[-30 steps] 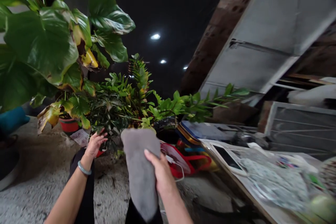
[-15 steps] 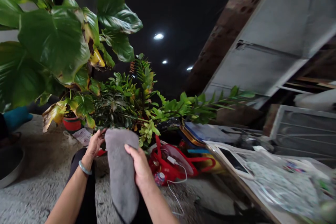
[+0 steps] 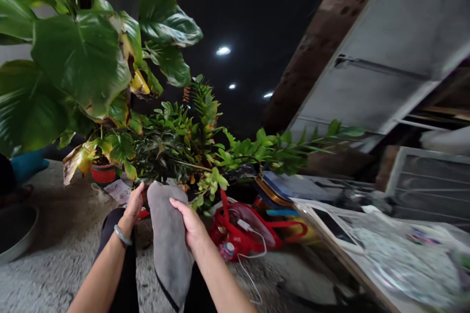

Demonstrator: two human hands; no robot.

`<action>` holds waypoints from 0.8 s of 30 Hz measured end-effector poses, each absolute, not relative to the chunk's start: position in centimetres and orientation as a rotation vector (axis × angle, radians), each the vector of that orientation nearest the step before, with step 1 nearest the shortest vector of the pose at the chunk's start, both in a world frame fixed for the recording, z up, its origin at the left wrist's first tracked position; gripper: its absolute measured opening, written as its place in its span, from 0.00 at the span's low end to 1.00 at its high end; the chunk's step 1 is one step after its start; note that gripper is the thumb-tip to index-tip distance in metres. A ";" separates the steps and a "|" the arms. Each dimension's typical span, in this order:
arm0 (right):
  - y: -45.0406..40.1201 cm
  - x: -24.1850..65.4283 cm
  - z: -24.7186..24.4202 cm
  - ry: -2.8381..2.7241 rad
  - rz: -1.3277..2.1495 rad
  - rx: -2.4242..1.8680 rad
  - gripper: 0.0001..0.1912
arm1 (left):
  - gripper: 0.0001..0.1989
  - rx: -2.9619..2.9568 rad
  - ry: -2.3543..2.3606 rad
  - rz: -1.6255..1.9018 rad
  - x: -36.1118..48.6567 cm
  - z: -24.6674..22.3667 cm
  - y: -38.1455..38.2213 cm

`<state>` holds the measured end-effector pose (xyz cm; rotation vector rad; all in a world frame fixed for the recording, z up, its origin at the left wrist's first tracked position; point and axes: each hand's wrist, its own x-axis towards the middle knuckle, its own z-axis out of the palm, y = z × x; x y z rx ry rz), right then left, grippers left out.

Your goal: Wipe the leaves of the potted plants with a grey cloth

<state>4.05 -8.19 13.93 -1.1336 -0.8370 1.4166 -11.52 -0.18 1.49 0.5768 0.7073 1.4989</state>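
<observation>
A grey plush insole (image 3: 169,239), long and rounded at the top, is held upright in front of my knees. A dark strip runs along its lower left edge. My right hand (image 3: 189,222) grips its right side, the thumb lying across the front face and the other fingers hidden behind. At the upper left edge is my left hand (image 3: 135,205), its fingers closed in against the insole and partly hidden by it. A pale bangle (image 3: 122,235) circles the left wrist. Something small and red (image 3: 144,213) shows between that hand and the insole.
Leafy potted plants (image 3: 165,151) stand ahead. Right of my hands lies a red bag (image 3: 235,234) with a white charging cable (image 3: 253,254). A cluttered table (image 3: 367,274) holds a white-framed device (image 3: 332,227). At far left are a basin (image 3: 18,239) and a blue sleeve (image 3: 29,164).
The insole has tilted slightly, its top shifting a little left and turning away. My right thumb has moved slightly left with it, and the left fingers have drawn closer together.
</observation>
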 end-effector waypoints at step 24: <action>-2.5 2.0 18.9 -0.827 1.272 -0.984 0.19 | 0.21 0.573 0.729 1.453 -11.1 1.8 -0.5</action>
